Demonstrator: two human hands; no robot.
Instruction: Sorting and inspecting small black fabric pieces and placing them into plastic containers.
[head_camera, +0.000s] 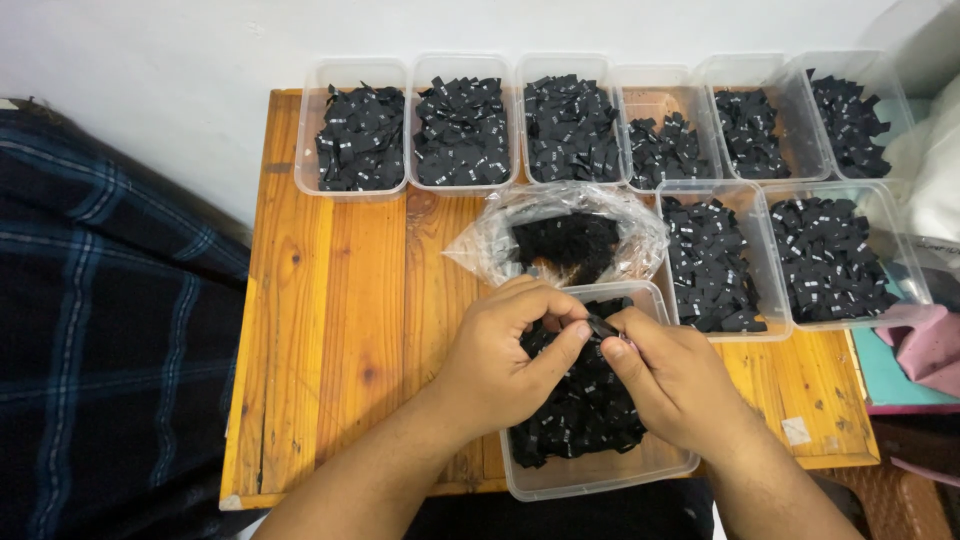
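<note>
In the head view, low and centre of the frame, the left hand (500, 355) and right hand (672, 375) meet over a clear tub (600, 475) of black labels. Both grips pinch one small black label (601, 325) between thumb and fingertips. Just above lies a plastic bag (480, 245) of labels on the wooden table (340, 300).

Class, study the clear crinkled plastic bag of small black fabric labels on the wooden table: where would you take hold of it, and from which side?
Grip the clear crinkled plastic bag by its loose, flattened left corner, coming in from the left over the bare wooden table. That corner tapers away from the black labels, so it probably pinches easily; clear tubs crowd the bag's other sides, and both hands work just in front.
</note>
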